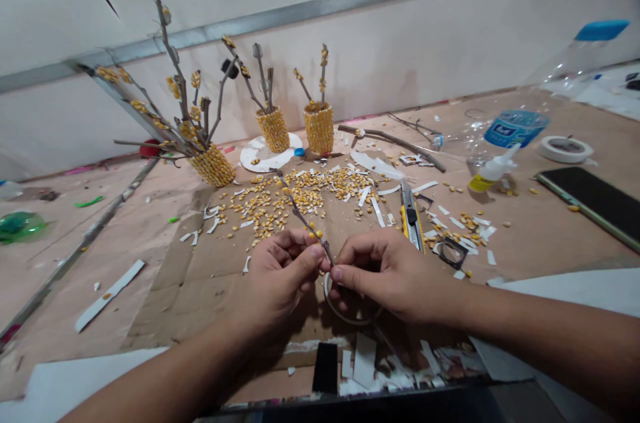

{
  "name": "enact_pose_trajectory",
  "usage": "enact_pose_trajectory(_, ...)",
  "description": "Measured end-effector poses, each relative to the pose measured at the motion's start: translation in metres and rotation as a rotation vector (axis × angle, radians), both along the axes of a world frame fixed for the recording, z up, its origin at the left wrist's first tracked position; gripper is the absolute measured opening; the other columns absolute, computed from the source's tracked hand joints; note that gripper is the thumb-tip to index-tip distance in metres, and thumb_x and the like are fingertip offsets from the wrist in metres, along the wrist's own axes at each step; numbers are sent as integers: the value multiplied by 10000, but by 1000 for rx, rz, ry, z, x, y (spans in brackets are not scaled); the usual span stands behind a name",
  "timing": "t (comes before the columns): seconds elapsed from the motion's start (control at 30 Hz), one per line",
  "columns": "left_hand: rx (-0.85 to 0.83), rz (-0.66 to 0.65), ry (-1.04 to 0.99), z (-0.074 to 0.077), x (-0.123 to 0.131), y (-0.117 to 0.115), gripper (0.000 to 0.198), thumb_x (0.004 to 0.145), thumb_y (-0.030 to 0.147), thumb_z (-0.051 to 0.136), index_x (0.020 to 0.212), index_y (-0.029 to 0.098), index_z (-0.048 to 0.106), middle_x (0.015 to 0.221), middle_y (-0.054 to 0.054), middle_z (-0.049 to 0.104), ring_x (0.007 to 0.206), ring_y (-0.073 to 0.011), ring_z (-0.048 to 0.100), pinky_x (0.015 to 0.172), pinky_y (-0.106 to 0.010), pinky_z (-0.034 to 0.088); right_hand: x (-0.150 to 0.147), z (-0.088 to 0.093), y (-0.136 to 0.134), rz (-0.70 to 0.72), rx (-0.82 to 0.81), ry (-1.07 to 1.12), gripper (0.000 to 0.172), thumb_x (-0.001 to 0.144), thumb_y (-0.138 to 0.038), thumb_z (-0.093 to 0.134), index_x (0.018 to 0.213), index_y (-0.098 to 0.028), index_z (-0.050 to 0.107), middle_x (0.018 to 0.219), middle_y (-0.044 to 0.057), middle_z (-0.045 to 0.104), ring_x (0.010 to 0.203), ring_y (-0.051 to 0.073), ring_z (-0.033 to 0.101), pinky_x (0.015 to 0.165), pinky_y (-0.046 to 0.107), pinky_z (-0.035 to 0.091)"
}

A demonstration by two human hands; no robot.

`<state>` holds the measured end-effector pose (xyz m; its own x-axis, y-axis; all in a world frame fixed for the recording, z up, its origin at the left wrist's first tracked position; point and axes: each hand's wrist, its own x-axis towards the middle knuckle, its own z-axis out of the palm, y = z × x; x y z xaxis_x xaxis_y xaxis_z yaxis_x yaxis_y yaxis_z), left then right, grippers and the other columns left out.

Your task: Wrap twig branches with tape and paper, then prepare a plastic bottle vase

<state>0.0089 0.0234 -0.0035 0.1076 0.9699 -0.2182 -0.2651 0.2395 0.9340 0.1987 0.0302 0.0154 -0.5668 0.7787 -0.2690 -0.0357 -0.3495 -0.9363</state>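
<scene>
Between my two hands a thin twig [299, 211] slants up and away, with a few yellow corn kernels stuck along it. My right hand [383, 273] pinches its lower end between thumb and fingers. My left hand [289, 266] has its thumb and fingertips closed on the twig beside the kernels. Under the right hand lies a clear round rim [333, 306], partly hidden by the fingers. Loose corn kernels [305, 199] are scattered on the cardboard [175, 289] just beyond my hands.
Corn-covered pots [319, 129] holding twigs stand at the back. A yellow utility knife [411, 216] lies right of my hands. Farther right are a glue bottle [493, 173], a plastic bottle [517, 129], a tape roll [567, 149] and a phone [595, 203]. Paper scraps litter the front edge.
</scene>
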Motion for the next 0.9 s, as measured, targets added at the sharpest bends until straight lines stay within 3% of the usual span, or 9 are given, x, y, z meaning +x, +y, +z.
enact_pose_trajectory(0.3,39,3,-7,-2,-1,0,287,756,385,945,831,166,777,708,-13,741,540,-60,567,509,-146,448,1,-2,-2,-17,-80,49,409,847,-546,816,820,-161,679,758,42,733,629,115,654,573,229,512)
enact_pose_trajectory(0.63,31,17,50,0,-1,-2,240,818,379,897,800,177,769,706,3,748,532,-47,563,518,-134,449,0,-5,-1,-2,0,-20,368,903,-503,745,786,-159,689,710,37,712,572,114,622,555,249,513)
enact_pose_trajectory(0.9,-7,43,50,5,5,0,180,806,313,885,778,179,769,682,-2,743,544,-66,592,517,-147,457,-1,-7,-1,-13,-39,-6,403,862,-547,787,816,-164,672,749,36,724,622,126,659,574,244,514)
